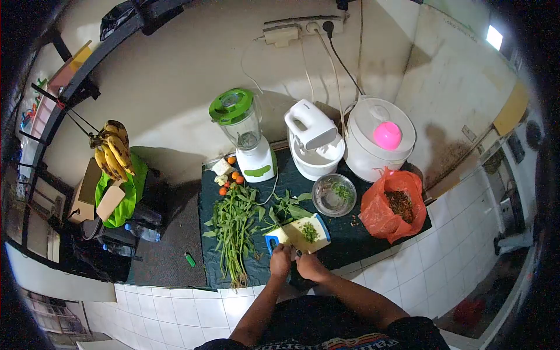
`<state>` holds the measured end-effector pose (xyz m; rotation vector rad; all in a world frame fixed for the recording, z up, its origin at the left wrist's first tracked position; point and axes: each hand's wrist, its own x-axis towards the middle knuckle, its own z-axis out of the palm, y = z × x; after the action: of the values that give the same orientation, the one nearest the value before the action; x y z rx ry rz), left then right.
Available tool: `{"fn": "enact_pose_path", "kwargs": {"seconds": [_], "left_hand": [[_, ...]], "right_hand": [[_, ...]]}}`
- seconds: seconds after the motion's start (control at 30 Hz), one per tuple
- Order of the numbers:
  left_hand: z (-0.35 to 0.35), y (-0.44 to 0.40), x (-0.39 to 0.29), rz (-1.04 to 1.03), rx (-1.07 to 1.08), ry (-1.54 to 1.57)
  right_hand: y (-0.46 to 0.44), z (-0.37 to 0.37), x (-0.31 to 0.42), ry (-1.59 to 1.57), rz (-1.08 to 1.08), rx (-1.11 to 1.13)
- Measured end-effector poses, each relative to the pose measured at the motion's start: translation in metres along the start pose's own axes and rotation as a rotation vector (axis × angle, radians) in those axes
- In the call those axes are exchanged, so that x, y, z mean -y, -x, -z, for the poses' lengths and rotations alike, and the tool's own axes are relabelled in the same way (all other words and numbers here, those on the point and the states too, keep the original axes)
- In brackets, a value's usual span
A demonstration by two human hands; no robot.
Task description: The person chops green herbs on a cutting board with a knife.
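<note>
My left hand (280, 262) is closed at the near edge of a cream cutting board (318, 221) with blue ends. Its fingers meet near the board's blue handle; what they grip is too small to make out. Close beside it, my right hand (311, 266) is closed around what looks like a dark-handled knife (298, 254), mostly hidden by the fingers. Chopped greens (309, 232) lie in a small heap on the board, and a pale block (279, 235) rests at its left. Behind the board are loose green leaves (287, 207).
A leafy bunch (233, 224) lies left, below tomatoes (235, 175). A steel bowl (333, 195) holds greens. Behind stand a blender (256, 157), stand mixer (312, 131) and rice cooker (364, 140). A red plastic bag (376, 204) sits right. Bananas (112, 153) hang left.
</note>
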<state>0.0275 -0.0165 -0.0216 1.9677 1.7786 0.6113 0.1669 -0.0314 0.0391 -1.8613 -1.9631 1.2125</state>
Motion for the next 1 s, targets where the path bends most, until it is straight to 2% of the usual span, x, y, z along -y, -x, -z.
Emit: {"fn": "enact_pose_path", "kwargs": {"seconds": [0.13, 0.27, 0.33, 0.43, 0.53, 0.57, 0.63, 0.77, 0.83, 0.87, 0.93, 1.0], "left_hand": [[0.01, -0.001, -0.01, 0.062, -0.044, 0.08], [0.01, -0.002, -0.004, -0.002, -0.028, 0.056], [0.007, -0.001, 0.002, 0.015, -0.008, 0.053], [0.007, -0.005, -0.002, 0.066, 0.015, 0.078], [0.013, -0.003, -0.009, 0.092, 0.018, 0.061], [0.015, -0.002, -0.012, 0.075, 0.01, 0.02], [0.011, -0.001, -0.009, 0.057, 0.012, 0.004], [0.013, -0.001, -0.01, 0.061, 0.047, -0.05], [0.008, -0.001, -0.007, 0.064, 0.07, -0.064], [0.005, -0.002, -0.005, 0.064, 0.085, -0.078], [0.003, -0.002, -0.007, 0.084, 0.068, -0.056], [0.004, -0.006, -0.007, 0.1, 0.047, -0.036]], "right_hand": [[0.001, -0.028, -0.016, -0.016, 0.021, -0.145], [-0.01, -0.014, -0.003, 0.055, -0.036, -0.061], [-0.022, -0.016, -0.004, 0.104, 0.111, -0.021], [-0.021, -0.028, -0.005, 0.031, -0.021, -0.094], [-0.006, -0.037, -0.013, 0.04, 0.0, -0.159], [-0.006, -0.036, -0.016, 0.041, -0.006, -0.152], [-0.013, -0.035, -0.02, 0.023, -0.026, 0.02], [-0.031, -0.051, -0.02, -0.02, -0.056, -0.071], [-0.03, -0.044, -0.014, 0.066, 0.023, -0.154], [-0.026, -0.039, -0.013, 0.068, 0.02, -0.155], [-0.006, -0.01, 0.005, -0.033, -0.112, 0.016], [-0.011, -0.033, -0.019, 0.004, -0.079, 0.002]]}}
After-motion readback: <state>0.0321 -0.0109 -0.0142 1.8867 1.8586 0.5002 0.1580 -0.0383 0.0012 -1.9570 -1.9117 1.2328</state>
